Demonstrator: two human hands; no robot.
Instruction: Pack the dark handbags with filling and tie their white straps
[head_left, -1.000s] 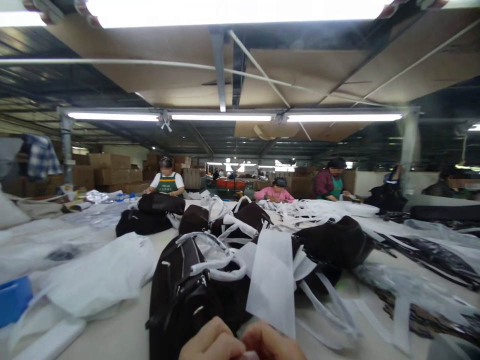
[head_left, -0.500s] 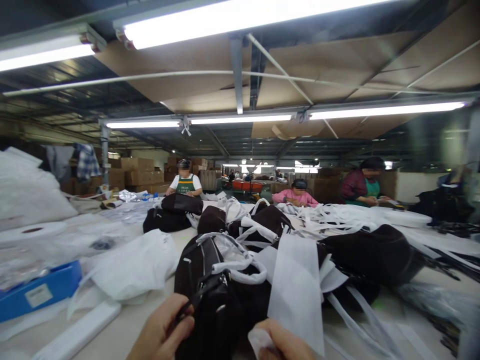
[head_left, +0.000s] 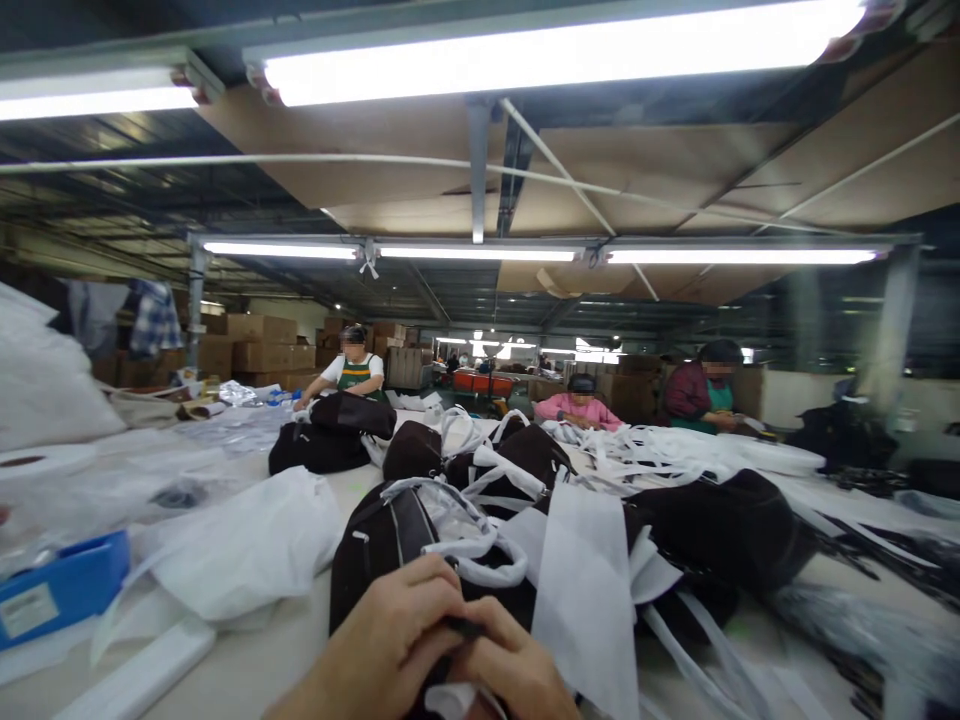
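Observation:
Low in the middle of the view, my left hand (head_left: 401,625) and my right hand (head_left: 514,665) meet with fingers bent together. Between the fingertips a bit of black strap (head_left: 466,628) shows, mostly covered by my left hand. A small piece of white wrapping sheet (head_left: 450,698) hangs under my right hand's fingers. Right behind my hands lies a black bag (head_left: 375,535), its handle (head_left: 487,560) wrapped in white. Just right of my right hand, a long white sheet strip (head_left: 585,590) lies over the bags.
More black bags (head_left: 720,530) spread across the table. On the left are a blue box (head_left: 67,590), a crumpled white sheet (head_left: 247,540) and a white roll (head_left: 139,675). White strips (head_left: 675,455) are heaped at the far right. Several people (head_left: 358,370) sit or stand across the table.
My hands were apart, the left on the black strap, the right on the white piece. They have come together at the strap. The view has shifted slightly right.

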